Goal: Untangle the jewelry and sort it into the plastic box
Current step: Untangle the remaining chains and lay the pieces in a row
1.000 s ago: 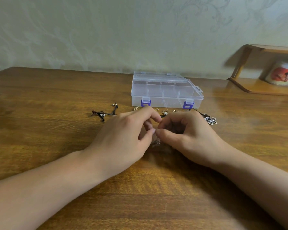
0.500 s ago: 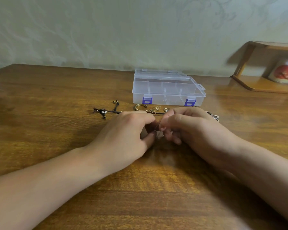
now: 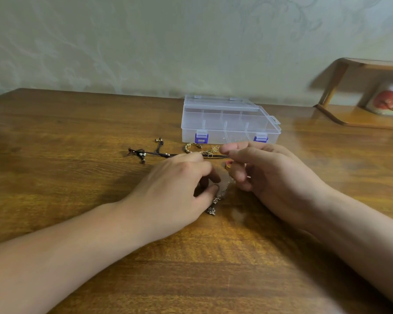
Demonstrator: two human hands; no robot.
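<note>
The plastic box [image 3: 230, 120], closed at upper centre of the worktop [image 3: 55, 155], holds nothing visible. Left hand [image 3: 177, 189] and right hand [image 3: 266, 175] pinch a thin chain [image 3: 222, 192]; the other jewelry [image 3: 204, 151] lies unsorted just before the box.

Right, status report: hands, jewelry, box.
Left hand and right hand both pinching thin silver chain, charm on table. Plastic box closed, latched. Dark cord, gold pieces unsorted.
</note>
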